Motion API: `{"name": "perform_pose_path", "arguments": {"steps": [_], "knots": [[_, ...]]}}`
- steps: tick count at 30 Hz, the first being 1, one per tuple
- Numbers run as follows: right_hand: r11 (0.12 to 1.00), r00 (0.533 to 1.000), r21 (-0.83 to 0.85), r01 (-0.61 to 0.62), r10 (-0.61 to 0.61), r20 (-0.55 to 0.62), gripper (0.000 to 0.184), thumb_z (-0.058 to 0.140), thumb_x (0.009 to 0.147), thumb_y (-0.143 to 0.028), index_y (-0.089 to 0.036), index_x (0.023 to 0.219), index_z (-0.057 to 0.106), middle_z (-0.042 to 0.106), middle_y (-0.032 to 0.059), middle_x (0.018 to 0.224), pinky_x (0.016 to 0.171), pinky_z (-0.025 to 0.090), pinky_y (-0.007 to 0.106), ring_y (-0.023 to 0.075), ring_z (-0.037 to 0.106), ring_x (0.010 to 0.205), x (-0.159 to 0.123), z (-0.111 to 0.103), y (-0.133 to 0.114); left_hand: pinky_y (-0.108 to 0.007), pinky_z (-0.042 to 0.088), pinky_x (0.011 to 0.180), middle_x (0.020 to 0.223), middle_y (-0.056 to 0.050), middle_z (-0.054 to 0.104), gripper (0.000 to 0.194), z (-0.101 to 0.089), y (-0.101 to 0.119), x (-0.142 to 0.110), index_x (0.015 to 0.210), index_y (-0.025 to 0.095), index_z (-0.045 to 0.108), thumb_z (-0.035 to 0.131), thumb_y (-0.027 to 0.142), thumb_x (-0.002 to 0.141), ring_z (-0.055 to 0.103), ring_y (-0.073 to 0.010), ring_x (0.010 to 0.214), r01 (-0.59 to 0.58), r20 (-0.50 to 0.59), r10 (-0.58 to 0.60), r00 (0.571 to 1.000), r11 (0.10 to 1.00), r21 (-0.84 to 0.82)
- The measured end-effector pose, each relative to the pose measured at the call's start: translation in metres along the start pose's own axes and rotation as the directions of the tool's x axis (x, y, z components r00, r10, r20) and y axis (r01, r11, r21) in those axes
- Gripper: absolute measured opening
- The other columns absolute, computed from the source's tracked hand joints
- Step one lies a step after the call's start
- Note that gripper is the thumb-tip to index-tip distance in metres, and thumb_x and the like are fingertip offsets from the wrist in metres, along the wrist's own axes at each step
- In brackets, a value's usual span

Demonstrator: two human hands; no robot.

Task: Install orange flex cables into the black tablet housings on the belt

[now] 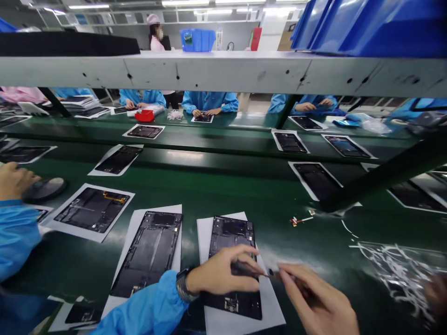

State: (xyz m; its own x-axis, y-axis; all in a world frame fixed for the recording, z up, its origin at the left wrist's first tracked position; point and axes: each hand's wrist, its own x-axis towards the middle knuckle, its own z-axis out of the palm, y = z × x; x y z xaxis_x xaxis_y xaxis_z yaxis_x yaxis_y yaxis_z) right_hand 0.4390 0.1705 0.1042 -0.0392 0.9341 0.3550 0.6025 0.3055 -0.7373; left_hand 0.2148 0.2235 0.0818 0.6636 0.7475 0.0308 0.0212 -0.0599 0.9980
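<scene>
Looks like fiddly small-part handling, with a tiny dark strip (271,272) pinched by the right hand (317,298) beside a flat black rectangular device shell (228,235), partly covered by the curled left hand (226,271) (grip can't be told), so steadiness seems called for.

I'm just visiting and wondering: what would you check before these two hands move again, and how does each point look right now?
1. Black tablet housing resting on its white sheet: ok.
2. Sheet squared to the housing: not ok; it sits askew.
3. Left grip clear of the housing's interior: not ok; it is over it.
4. Right grip off to the housing's right side: ok.
5. Small dark part between the two grips firmly held: cannot tell; it is blurred.
6. Orange-and-white flex cable pieces apart from the housing: ok.
</scene>
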Motion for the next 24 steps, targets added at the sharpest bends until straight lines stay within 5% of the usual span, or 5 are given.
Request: {"name": "perform_pose_path", "arguments": {"steps": [4,8,12,15,24], "knots": [[1.000,0.984,-0.018,-0.016,0.019,0.176,0.023,0.058,0.090,-0.037,-0.021,0.097,0.073,0.060,-0.0011,0.060,0.048,0.042,0.023,0.0116,0.049,0.046,0.052,0.031,0.007,-0.029,0.051,0.084,0.080,0.002,0.071,0.055,0.002,-0.013,-0.014,0.125,0.019,0.051,0.077,0.022,0.077,0.068,-0.0165,0.079,0.182,-0.191,-0.143,0.971,0.962,0.204],[0.998,0.909,-0.017,-0.063,0.064,0.411,0.023,0.054,0.089,-0.034,-0.019,0.089,0.071,0.067,0.0020,0.070,0.056,0.044,0.025,0.0142,0.057,0.056,0.103,0.074,0.017,-0.031,0.050,0.077,0.090,-0.003,0.067,0.034,-0.008,-0.031,-0.031,0.121,0.021,0.055,0.058,0.013,0.088,0.064,-0.0194,0.084,0.266,-0.410,0.022,0.912,0.729,0.631],[0.997,0.804,-0.054,-0.052,0.074,0.591,0.016,0.055,0.086,-0.023,-0.020,0.080,0.069,0.069,0.0011,0.073,0.064,0.044,0.024,0.0156,0.063,0.067,0.133,0.121,0.028,-0.033,0.050,0.066,0.081,-0.005,0.063,0.017,-0.021,-0.043,-0.039,0.101,0.016,0.059,0.043,0.012,0.096,0.060,-0.0213,0.076,0.234,-0.325,0.157,0.933,0.420,0.877],[0.988,0.765,-0.153,0.009,0.092,0.638,0.014,0.057,0.084,-0.017,-0.020,0.077,0.069,0.068,0.0011,0.076,0.066,0.042,0.024,0.0152,0.061,0.071,0.142,0.147,0.035,-0.034,0.050,0.062,0.081,-0.005,0.063,0.016,-0.027,-0.051,-0.037,0.102,0.014,0.058,0.044,0.012,0.096,0.059,-0.0209,0.072,0.215,-0.275,0.190,0.943,0.282,0.935],[0.953,0.703,-0.300,-0.031,0.234,0.672,0.010,0.073,0.073,-0.018,-0.020,0.073,0.064,0.059,-0.0042,0.064,0.053,0.030,0.022,0.0108,0.053,0.060,0.164,0.170,0.039,-0.034,0.050,0.067,0.089,-0.007,0.064,0.020,-0.029,-0.060,-0.031,0.111,0.013,0.058,0.047,0.011,0.094,0.061,-0.0217,0.080,0.190,-0.228,0.193,0.954,0.197,0.962]]}}
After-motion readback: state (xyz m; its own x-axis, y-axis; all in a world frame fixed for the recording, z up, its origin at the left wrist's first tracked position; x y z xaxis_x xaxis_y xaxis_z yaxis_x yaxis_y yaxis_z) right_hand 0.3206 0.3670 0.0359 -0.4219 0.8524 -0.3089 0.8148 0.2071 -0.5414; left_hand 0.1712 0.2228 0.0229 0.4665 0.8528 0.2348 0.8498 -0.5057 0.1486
